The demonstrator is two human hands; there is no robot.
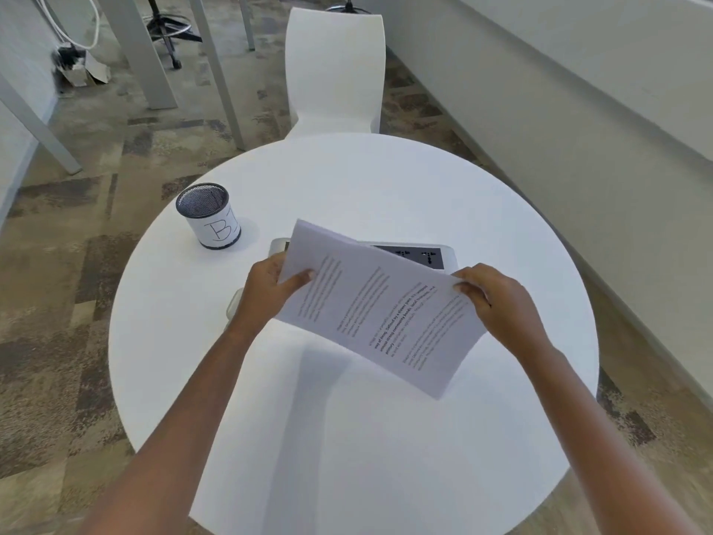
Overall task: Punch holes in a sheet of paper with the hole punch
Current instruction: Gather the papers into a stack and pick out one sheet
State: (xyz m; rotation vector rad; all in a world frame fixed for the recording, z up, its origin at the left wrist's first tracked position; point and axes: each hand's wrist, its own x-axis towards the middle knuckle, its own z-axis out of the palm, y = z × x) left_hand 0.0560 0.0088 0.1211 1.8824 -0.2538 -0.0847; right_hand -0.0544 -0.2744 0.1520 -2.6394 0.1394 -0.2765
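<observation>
While our left hand (270, 291) pinches the sheet of paper (378, 310) at its left edge and our right hand (497, 303) pinches its right edge, we hold it tilted above the table (347, 438), hiding part of the hole punch (443, 256). A mesh cup (208, 216) stands well apart on the left, and white tabletop spreads toward the near rim.

Two bare hands are shown: left hand (266, 293) and right hand (497, 303). The left forearm (208, 399) and right forearm (575, 418) are seen uncovered to the lower edge.

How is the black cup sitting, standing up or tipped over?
Standing up. The cup rests on its base on the white table, its open rim facing up.
</observation>
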